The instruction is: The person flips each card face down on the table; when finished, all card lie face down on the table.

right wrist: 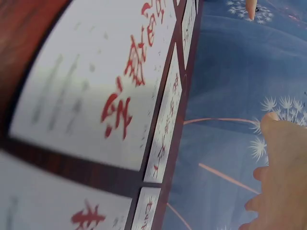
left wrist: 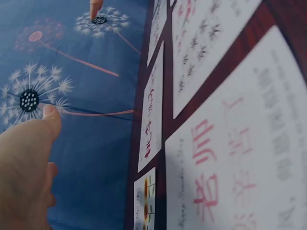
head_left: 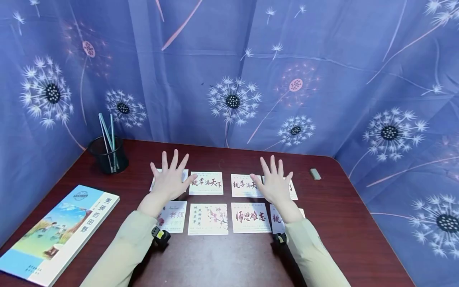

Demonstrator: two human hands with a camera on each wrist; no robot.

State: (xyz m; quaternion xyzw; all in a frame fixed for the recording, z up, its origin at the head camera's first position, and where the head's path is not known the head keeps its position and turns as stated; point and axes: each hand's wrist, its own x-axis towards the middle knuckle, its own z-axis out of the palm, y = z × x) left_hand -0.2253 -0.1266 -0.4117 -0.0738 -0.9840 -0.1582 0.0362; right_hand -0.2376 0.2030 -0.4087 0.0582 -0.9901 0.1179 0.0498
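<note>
My left hand (head_left: 170, 182) has its fingers spread over the left end of two rows of white printed cards, holding nothing. A top-row card (head_left: 206, 189) with dark calligraphy lies beside its thumb. My right hand (head_left: 276, 187), fingers likewise spread and nothing held, is over the right end, partly hiding cards there. Between the wrists lie a card with a blossom branch (head_left: 215, 219) and a card with red characters (head_left: 251, 217). In the left wrist view, a card with pink characters (left wrist: 230, 163) lies nearest; a sunflower card (left wrist: 145, 201) shows at the bottom.
At the left lies a thick book (head_left: 61, 235) with a blue illustrated cover. Behind it a black mesh pen holder (head_left: 114, 161) contains several pencils. A small eraser-like block (head_left: 315, 174) lies at the right. A blue dandelion-print curtain (head_left: 190, 99) surrounds the dark red table (head_left: 201, 263).
</note>
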